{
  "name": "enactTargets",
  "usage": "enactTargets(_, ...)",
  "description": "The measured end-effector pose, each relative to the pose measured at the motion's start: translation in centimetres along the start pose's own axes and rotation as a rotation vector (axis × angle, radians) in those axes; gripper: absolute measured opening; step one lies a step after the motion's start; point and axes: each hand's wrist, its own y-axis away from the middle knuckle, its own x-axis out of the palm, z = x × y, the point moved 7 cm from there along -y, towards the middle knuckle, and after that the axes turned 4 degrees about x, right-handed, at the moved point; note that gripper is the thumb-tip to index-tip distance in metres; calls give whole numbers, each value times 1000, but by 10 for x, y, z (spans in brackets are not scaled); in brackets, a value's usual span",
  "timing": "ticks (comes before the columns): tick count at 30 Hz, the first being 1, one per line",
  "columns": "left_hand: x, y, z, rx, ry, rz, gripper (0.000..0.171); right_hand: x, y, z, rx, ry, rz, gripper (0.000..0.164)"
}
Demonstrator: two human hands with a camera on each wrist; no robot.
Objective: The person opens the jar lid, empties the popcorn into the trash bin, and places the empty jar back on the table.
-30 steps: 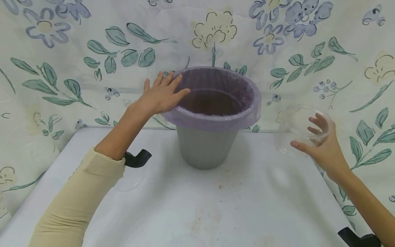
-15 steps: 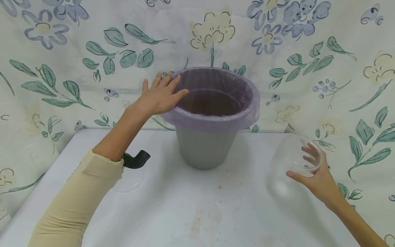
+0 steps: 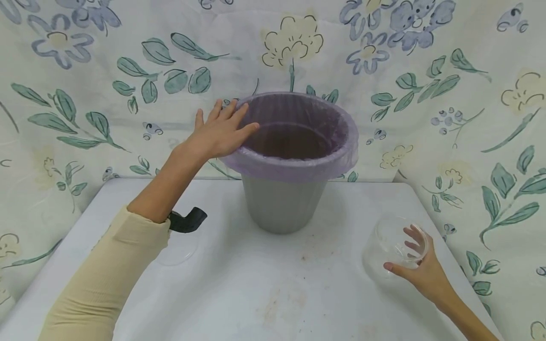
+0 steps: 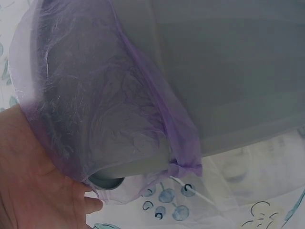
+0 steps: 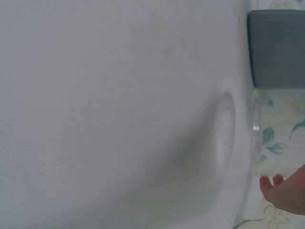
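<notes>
My left hand (image 3: 219, 135) rests on the left rim of a grey bin (image 3: 283, 203), fingers straight and spread. A purple plastic liner (image 3: 298, 169) is folded over the bin's rim. In the left wrist view, part of the hand (image 4: 40, 176) shows beside the hanging liner (image 4: 114, 105). On the right, my right hand (image 3: 426, 277) grips a clear round plastic container (image 3: 379, 248) from its side, thumb in front and fingers behind. The right wrist view shows this container (image 5: 281, 124) just above the tabletop, with the hand (image 5: 286, 195) below it in the picture.
A white table (image 3: 239, 293) carries brownish smudges and crumbs in front of the bin. A faint clear round piece (image 3: 177, 258) lies under the left forearm. Floral cloth (image 3: 128, 28) hangs behind the table and at its sides.
My right hand has lowered the clear container toward the table and brought it nearer, slightly to the left. My left hand stays on the bin's rim.
</notes>
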Motion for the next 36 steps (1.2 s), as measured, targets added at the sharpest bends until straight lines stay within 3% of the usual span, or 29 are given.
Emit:
enactTargets(11, -1, 0, 2, -3, 4, 5, 77, 15, 10, -27, 106, -76, 26, 112)
enactTargets(26, -1, 1, 4, 10, 24, -3, 77, 19, 14, -38, 120, -128, 67, 115)
enactTargets(30, -5, 4, 5, 26, 39, -71, 77, 20, 15, -39, 95, -116, 63, 124)
enactTargets(36, -16, 10, 10, 51, 55, -254, 75, 7, 17, -24, -7, -87, 7, 124)
